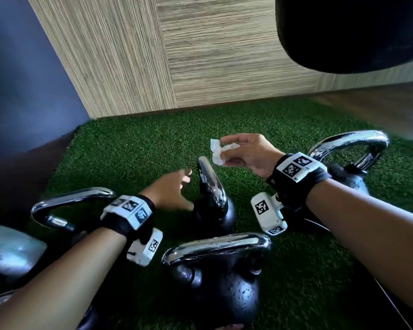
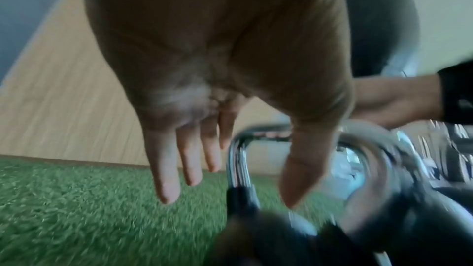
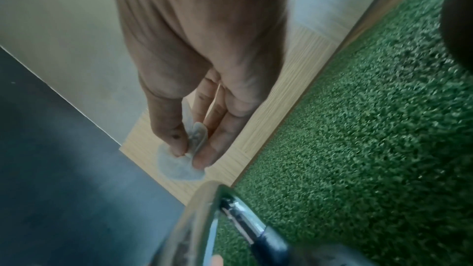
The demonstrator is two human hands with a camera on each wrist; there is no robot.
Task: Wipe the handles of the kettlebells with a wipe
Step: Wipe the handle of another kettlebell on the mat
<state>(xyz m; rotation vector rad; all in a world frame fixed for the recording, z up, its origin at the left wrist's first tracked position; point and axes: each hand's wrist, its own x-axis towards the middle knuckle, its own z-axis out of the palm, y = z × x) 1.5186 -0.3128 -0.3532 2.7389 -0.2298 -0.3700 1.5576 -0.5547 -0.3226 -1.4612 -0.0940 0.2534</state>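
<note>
Several black kettlebells with chrome handles stand on green turf. The middle kettlebell shows its chrome handle edge-on; the same handle is blurred in the left wrist view. My left hand hovers just left of it, fingers straight and spread, holding nothing. My right hand is raised above and right of that handle and pinches a crumpled white wipe between thumb and fingers; the wipe hangs below the fingertips in the right wrist view, above the chrome handle.
A near kettlebell stands in front, another under my left forearm, one behind my right wrist. A wood-grain wall and a dark blue wall bound the turf. A dark round object hangs top right.
</note>
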